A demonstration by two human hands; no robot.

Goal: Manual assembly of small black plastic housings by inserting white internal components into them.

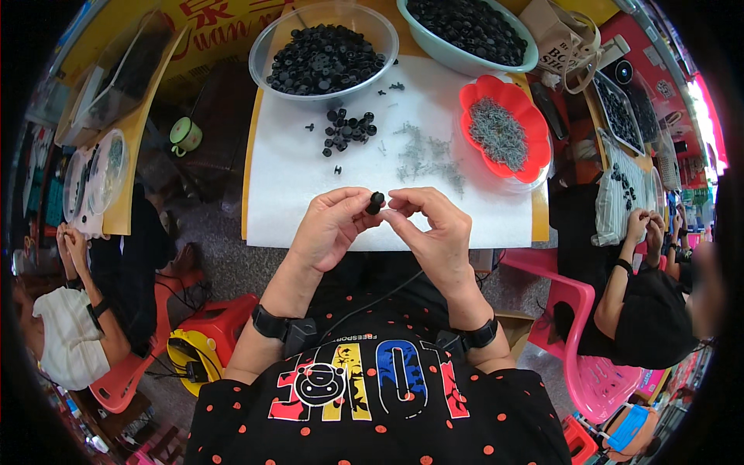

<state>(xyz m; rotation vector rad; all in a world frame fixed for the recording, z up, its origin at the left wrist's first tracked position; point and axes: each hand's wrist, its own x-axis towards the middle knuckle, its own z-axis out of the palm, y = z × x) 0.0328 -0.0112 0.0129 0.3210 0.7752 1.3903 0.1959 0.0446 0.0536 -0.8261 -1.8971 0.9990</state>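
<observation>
Between thumb and fingers, my left hand [337,225] pinches a small black plastic part [376,203] with a rounded cap, just above the front of the white tabletop [294,186]. My right hand [435,232] is close beside it, thumb and index finger nearly together at the part's right side. Anything in that pinch is too small to make out. Beyond my hands lies a small heap of assembled-looking black parts [349,130], with a few single ones around it. Thin grey metal pins or screws [422,155] are scattered to its right.
A clear bowl [262,39] and a pale green basin [434,48] hold many black parts at the back. At right, a red flower-shaped dish [474,91] holds metal pins. People work at tables on both sides; a pink chair [573,310] stands right, a red stool [225,325] left.
</observation>
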